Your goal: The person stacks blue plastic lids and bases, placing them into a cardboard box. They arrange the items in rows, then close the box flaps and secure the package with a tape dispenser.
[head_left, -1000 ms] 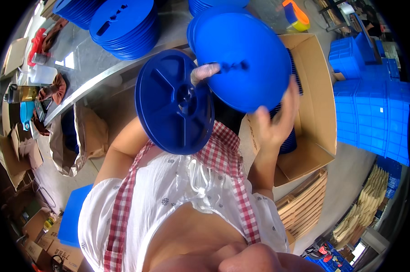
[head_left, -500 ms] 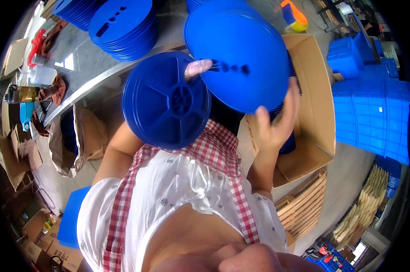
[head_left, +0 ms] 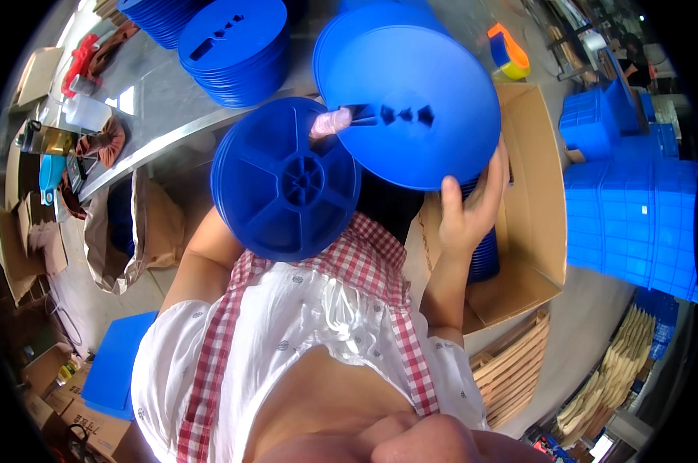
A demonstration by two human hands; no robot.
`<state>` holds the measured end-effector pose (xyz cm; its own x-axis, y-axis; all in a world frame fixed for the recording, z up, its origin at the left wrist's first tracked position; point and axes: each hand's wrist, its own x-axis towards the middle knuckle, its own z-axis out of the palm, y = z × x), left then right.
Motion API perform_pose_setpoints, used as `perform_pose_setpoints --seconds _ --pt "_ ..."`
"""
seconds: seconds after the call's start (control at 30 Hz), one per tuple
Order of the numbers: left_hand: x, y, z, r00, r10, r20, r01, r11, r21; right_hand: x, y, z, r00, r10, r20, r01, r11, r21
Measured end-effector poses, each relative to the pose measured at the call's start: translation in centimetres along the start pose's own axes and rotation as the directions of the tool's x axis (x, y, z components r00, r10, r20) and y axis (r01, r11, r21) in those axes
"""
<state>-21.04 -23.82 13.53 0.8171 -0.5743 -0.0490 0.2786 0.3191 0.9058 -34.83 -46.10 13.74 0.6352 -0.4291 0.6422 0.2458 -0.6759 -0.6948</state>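
Observation:
My left hand point(head_left: 331, 123) is mostly hidden behind a dark blue spoked plastic disc point(head_left: 245, 154), part of a thin stack. Only a thumb or finger, pale and apparently wrapped, shows over that disc's right edge, its tip at the slot of a bright blue disc. The smooth bright blue disc point(head_left: 418, 73) has a row of cutouts across its middle and tilts toward me. My right hand point(head_left: 472, 204) grips its lower right rim, thumb in front and other fingers around the edge. Another bright blue disc point(head_left: 333, 38) lies behind it.
On the metal table point(head_left: 152, 127) stand stacked blue discs point(head_left: 233, 54) and a yellow-orange tape dispenser point(head_left: 509, 54). At my right, an open cardboard box point(head_left: 534, 185) holds a stack of dark blue discs point(head_left: 484, 258), near a wooden pallet point(head_left: 511, 370). Blue crates point(head_left: 627, 208) stand farther right.
The bright blue disc has tipped further toward me, separating from the one behind it. My right hand has settled on its rim. The dark spoked disc has shifted slightly down in view.

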Motion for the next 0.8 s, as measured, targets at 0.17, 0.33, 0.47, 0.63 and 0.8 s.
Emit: perform_pose_setpoints --seconds 0.17,0.33,0.47,0.63,0.8 --pt "1.5 0.2 -0.4 0.999 0.026 -0.025 -0.027 0.999 -0.032 -0.4 -6.7 0.8 0.703 -0.538 0.465 0.436 0.842 0.316" --pt "1.9 0.6 -0.7 0.998 0.053 -0.035 -0.055 0.997 -0.048 1.1 -1.5 0.8 0.998 0.004 -0.058 0.012 0.959 0.282" --pt "0.9 1.1 -0.5 0.996 0.070 -0.049 -0.072 0.997 -0.028 2.3 1.7 0.6 0.993 0.069 0.094 -0.065 0.997 -0.042" --pt "-1.0 1.5 -0.6 0.997 0.064 -0.052 -0.065 0.998 -0.010 0.4 -3.9 1.4 0.903 -0.397 0.167 0.348 0.900 0.261" --pt "-3.0 1.9 0.0 0.997 0.058 -0.048 -0.058 0.998 0.011 0.8 -2.8 -0.1 0.962 -0.232 0.147 0.185 0.943 0.277"
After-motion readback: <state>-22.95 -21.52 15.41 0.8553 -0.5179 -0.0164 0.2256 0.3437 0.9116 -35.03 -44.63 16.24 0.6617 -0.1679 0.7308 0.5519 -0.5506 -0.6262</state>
